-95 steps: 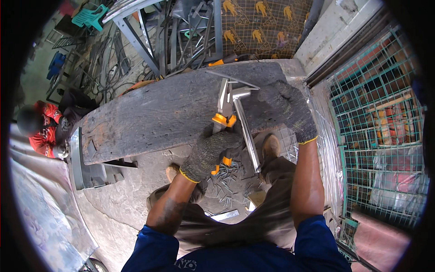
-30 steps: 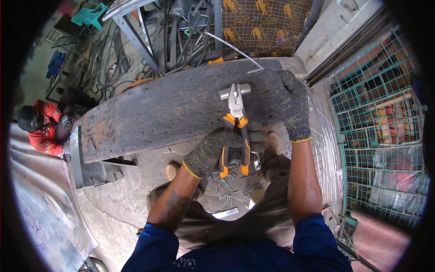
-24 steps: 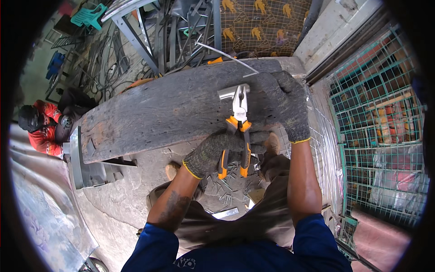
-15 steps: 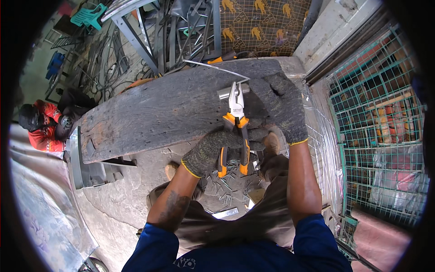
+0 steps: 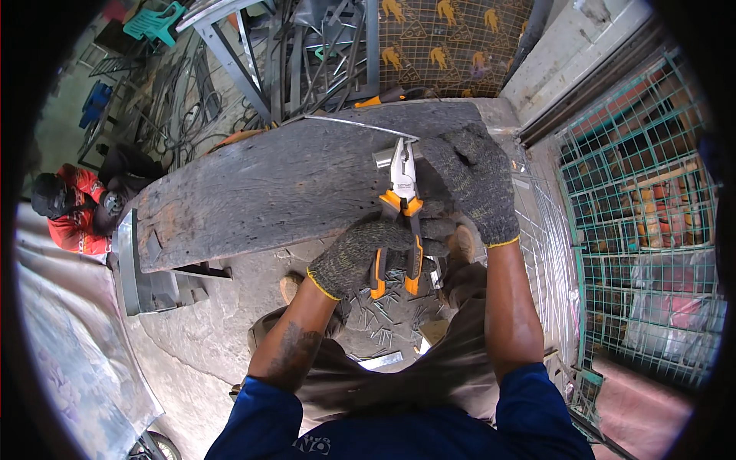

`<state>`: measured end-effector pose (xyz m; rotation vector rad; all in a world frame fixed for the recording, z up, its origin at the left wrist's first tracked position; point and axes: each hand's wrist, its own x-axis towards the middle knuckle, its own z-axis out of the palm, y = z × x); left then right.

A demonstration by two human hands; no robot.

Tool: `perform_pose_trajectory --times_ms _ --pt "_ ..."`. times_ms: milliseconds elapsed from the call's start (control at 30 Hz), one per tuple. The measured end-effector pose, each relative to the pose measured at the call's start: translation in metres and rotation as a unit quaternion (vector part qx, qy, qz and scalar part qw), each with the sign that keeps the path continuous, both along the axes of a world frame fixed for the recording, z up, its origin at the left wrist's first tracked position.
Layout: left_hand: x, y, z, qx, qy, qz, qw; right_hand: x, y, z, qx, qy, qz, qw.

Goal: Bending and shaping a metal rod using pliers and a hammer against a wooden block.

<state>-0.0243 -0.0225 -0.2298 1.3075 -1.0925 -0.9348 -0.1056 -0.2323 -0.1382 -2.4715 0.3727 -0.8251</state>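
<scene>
My left hand, in a dark knitted glove with a yellow cuff, is closed around a pair of combination pliers. Their orange-and-black handles pass through its fingers and the steel jaws point away from me. My right hand, gloved the same way, is closed at the right end of a thin metal rod, beside the jaw tips. The fingertips are partly hidden. Behind the jaws a short shiny metal cylinder lies on the dark wooden board.
Small cut metal pieces litter the floor between my feet. An orange-handled tool lies at the board's far edge. A green wire-mesh panel stands on the right. A person in red sits at the far left, near a metal frame.
The pliers and both hands keep nearly the same pose. The rod's right end sits slightly lower and the view has shifted a little.
</scene>
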Motion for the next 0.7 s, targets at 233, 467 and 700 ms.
perform_pose_trajectory --times_ms 233,467,700 --pt "-0.011 -0.006 0.015 0.031 0.393 0.034 0.918 0.0 -0.003 -0.006 -0.035 0.011 -0.01 0.999" --pt "-0.005 -0.006 0.022 0.003 0.52 0.072 0.851 -0.004 -0.012 0.0 0.009 0.012 0.06 0.998" --pt "-0.006 -0.01 0.043 -0.025 0.565 -0.009 0.824 -0.013 -0.014 -0.001 0.183 0.022 0.082 0.979"
